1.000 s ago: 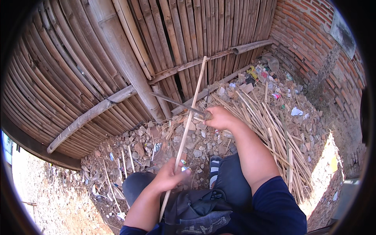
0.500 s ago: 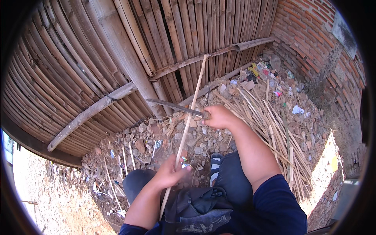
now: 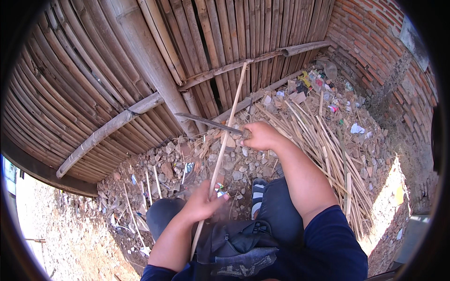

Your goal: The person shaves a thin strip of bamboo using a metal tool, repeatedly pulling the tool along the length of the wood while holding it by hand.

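A long, pale bamboo strip (image 3: 228, 129) slants from my lap up toward the bamboo wall. Around its lower part, just above my lap, my left hand (image 3: 202, 202) is closed, with the thumb pointing right. My right hand (image 3: 260, 136) grips the short handle of a machete (image 3: 208, 123) to the right of the strip. The dark blade points left and lies across the strip, seeming to touch it. Part of the handle is hidden inside my right fist.
Many cut bamboo strips (image 3: 318, 145) lie piled on the rubble to my right. Ahead stands the bamboo wall (image 3: 225, 42) with a cross pole, meeting a brick wall (image 3: 370, 37) at right. Several thin sticks (image 3: 149, 187) and litter lie at left. My sandalled foot (image 3: 258, 194) rests below.
My left hand has risen very slightly along with its forearm. The machete has shifted up a little against the strip, and both grips stay the same.
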Motion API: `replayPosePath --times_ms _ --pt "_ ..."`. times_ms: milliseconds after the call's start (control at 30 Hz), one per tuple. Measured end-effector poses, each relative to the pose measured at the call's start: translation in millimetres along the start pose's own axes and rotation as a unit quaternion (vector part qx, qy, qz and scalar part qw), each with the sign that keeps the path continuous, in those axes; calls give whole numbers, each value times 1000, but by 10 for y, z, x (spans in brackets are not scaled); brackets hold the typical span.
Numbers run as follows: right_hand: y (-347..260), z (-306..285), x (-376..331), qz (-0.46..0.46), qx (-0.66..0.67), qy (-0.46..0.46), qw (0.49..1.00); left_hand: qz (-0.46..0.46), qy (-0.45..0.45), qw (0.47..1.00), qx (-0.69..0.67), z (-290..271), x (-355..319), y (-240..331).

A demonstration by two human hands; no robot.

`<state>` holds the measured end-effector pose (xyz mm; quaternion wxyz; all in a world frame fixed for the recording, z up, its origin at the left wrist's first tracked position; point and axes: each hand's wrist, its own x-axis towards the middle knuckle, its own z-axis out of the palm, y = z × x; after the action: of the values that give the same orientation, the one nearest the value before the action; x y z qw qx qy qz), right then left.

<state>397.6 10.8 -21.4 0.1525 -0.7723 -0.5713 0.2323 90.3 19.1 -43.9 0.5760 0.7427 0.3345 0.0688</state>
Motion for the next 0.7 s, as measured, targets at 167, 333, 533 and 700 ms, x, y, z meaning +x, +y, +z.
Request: replayPosePath --times_ms 167,333,533,700 --pt "35 28 -1 -4 3 27 1000 -32 -11 999 -22 -3 -7 127" --pt "-59 -36 -35 18 12 8 1000 -20 4 1000 -14 9 18 7" --pt "-26 -43 -28 18 -3 4 1000 -50 3 996 -77 18 32 46" --pt "-11 -52 -33 8 -14 27 1000 -53 15 996 -73 29 25 10"
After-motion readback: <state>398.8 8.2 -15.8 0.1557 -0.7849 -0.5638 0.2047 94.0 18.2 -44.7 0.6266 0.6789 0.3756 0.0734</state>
